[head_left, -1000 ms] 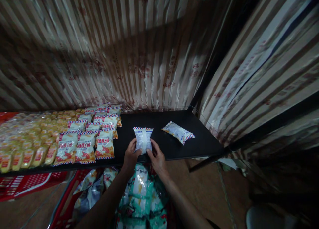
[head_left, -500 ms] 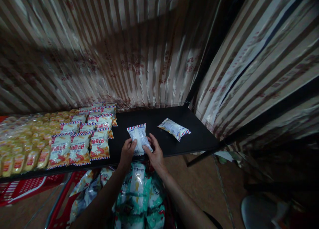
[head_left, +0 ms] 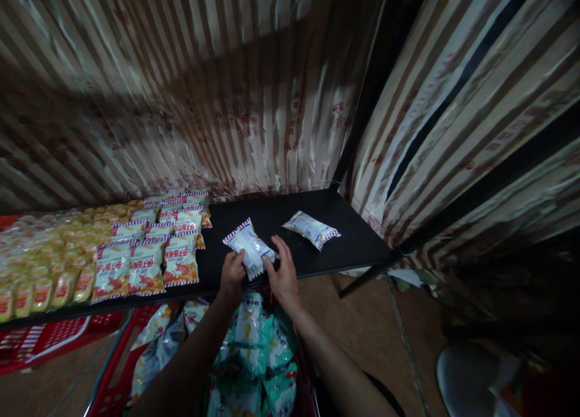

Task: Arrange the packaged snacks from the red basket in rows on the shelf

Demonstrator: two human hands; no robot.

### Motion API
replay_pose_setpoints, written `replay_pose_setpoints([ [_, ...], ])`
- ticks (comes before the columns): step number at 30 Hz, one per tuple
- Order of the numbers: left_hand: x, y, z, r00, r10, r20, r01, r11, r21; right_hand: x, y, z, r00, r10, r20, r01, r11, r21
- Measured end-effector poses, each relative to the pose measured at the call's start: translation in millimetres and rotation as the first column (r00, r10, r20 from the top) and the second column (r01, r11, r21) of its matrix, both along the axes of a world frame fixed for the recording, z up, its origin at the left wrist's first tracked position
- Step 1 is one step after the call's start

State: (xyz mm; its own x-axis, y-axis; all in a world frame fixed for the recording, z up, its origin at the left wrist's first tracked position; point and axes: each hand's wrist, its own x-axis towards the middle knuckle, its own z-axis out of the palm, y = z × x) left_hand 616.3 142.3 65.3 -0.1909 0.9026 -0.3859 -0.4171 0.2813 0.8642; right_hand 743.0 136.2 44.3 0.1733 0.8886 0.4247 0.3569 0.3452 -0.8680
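Observation:
A snack bag (head_left: pixel 251 248) lies tilted over the black shelf's front part, its pale printed back facing up and striped ends showing. My left hand (head_left: pixel 233 275) is closed on the bag's lower left edge, thumb on top. My right hand (head_left: pixel 283 278) is at the bag's right side with fingers stretched and apart; the thumb is at the bag's edge, and I cannot tell whether it touches. To the right, a second snack bag (head_left: pixel 312 229) lies back side up on the shelf. Rows of matching bags (head_left: pixel 181 258) stand to the left, red lettering facing me.
Packed yellow snacks (head_left: pixel 63 290) fill the left of the black shelf (head_left: pixel 348 248). Below my arms are green snack bags (head_left: pixel 251 344) and a red basket (head_left: pixel 109 368) with more bags. Striped sheeting (head_left: pixel 254 121) hangs behind. A grey stool (head_left: pixel 466 381) stands at lower right.
The bag at my hands has turned anticlockwise, its top end swinging left. My right hand's fingers have lifted and straightened away from it. The view has shifted slightly.

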Motion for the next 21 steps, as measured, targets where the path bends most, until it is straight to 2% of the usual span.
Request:
replay_pose_setpoints([
  [3,-1,0,-0.7,0.999,0.050,0.011,-0.049,0.999,-0.022,5,-2,3.8,0.965,0.024,0.260,-0.061,0.989,0.133],
  [7,1,-1,3.1,0.999,0.042,-0.004,-0.042,0.999,-0.007,7,-5,3.6,0.922,0.080,0.379,-0.156,0.972,0.173],
  [10,4,-4,11.2,0.997,0.071,-0.026,-0.071,0.997,0.005,5,-5,2.7,0.916,0.098,0.389,-0.176,0.970,0.170],
  [16,8,-10,26.2,0.993,0.059,-0.101,-0.055,0.998,0.034,2,-2,0.8,0.923,0.145,0.357,-0.209,0.967,0.145],
  [21,9,-15,31.5,0.990,0.053,-0.129,-0.043,0.996,0.081,2,-7,9.7,0.936,0.151,0.318,-0.203,0.969,0.138],
])
